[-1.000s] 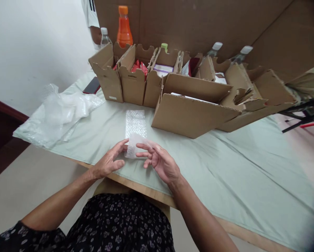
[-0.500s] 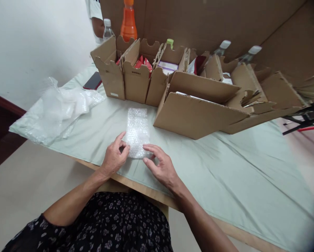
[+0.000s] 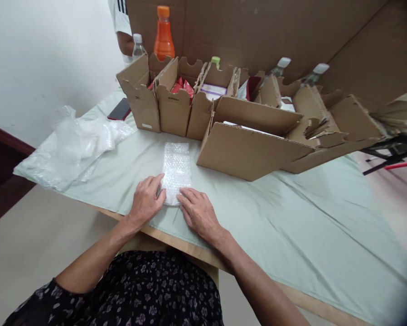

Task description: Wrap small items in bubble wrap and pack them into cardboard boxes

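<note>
A clear bubble-wrap pouch [image 3: 176, 168] lies flat on the pale green cloth [image 3: 244, 217], its long side pointing away from me. Beside its lower left edge is my left hand [image 3: 146, 200], thumb and forefinger apart and their tips at the plastic. My right hand [image 3: 199, 212] rests at the lower right corner, fingers stretched out with the tips on the pouch. Neither hand grips it. Whether anything is inside the pouch, I cannot tell.
Loose bubble-wrap bags [image 3: 74, 147] are heaped on the left, near a dark phone [image 3: 119, 109]. Cardboard bins [image 3: 251, 151] with packets and boxes line the back. Behind them stand an orange bottle [image 3: 163, 38] and clear bottles. A person's arm [image 3: 124, 43] shows at the far left.
My right hand has moved slightly left, its fingers now flatter and closer together on the pouch's corner. My left hand stays at the left edge. The view has shifted a little.
</note>
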`<action>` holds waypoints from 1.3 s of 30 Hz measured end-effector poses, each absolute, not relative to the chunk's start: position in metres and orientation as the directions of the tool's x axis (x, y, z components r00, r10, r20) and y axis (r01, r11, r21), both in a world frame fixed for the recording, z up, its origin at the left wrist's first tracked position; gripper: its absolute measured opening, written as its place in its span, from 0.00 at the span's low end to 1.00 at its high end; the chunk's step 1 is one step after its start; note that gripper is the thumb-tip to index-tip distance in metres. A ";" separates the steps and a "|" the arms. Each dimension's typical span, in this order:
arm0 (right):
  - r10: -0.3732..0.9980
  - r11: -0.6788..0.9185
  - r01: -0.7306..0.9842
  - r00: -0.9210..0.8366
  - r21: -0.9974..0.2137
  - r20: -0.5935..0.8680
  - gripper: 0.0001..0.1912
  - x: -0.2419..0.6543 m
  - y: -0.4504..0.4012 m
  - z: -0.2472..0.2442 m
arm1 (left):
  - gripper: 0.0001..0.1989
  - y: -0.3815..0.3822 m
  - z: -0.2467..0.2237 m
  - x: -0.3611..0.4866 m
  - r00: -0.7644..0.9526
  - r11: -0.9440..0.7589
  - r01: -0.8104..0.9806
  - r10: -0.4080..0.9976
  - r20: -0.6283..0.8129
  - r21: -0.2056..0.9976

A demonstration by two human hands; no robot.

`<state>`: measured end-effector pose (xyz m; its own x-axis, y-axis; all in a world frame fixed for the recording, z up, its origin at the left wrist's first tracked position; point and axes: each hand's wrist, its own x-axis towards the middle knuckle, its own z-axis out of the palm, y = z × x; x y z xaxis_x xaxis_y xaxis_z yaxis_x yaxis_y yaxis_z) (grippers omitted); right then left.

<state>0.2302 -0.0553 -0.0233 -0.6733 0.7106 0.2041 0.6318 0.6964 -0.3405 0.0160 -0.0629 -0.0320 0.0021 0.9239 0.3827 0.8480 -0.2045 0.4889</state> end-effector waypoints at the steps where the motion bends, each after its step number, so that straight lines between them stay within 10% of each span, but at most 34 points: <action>1: 0.704 0.703 0.629 -0.681 -0.331 0.202 0.19 0.231 -0.054 -0.023 | 0.21 -0.066 -0.031 0.016 0.015 -0.232 0.857 0.905 0.426 0.461; 8: 0.690 0.709 0.607 -0.702 -0.360 0.176 0.18 0.233 -0.044 -0.020 | 0.18 -0.087 -0.028 0.010 0.299 -0.478 0.792 0.846 0.442 0.380; 23: 0.843 0.421 0.520 -0.527 -0.744 0.109 0.11 0.240 -0.037 -0.012 | 0.09 -0.082 -0.018 0.011 0.118 -0.302 0.680 0.945 0.306 0.668; 32: 0.711 0.698 0.625 -0.552 -0.348 0.435 0.11 0.243 -0.053 -0.021 | 0.07 -0.061 -0.027 0.023 0.069 -0.265 0.754 0.942 0.330 0.601; 39: 0.721 0.692 0.598 -0.584 -0.404 0.371 0.11 0.246 -0.051 -0.026 | 0.14 -0.075 -0.027 0.021 0.171 -0.432 0.727 0.867 0.469 0.533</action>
